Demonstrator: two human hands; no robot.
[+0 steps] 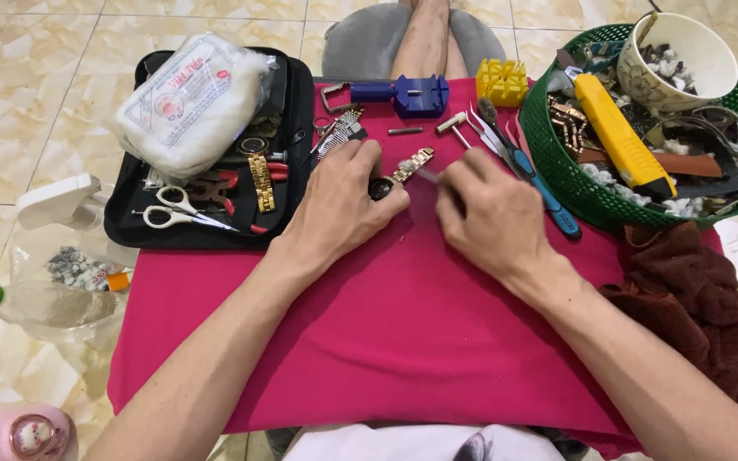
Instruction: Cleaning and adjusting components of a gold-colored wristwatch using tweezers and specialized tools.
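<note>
My left hand (339,205) grips a wristwatch (390,177) with a dark case and a gold link band, holding it just above the pink cloth (386,324). My right hand (489,218) is closed on a thin, blurred tool (427,175) whose tip touches the band near the case. Both hands meet at the middle of the cloth.
A black tool tray (125,224) at left holds scissors, pliers, a gold band and a white cotton pack (190,98). A blue band tool (412,94), yellow block (501,81), tweezers, a green basket (557,171) with a yellow knife and bowl, and a brown towel (702,299) lie around.
</note>
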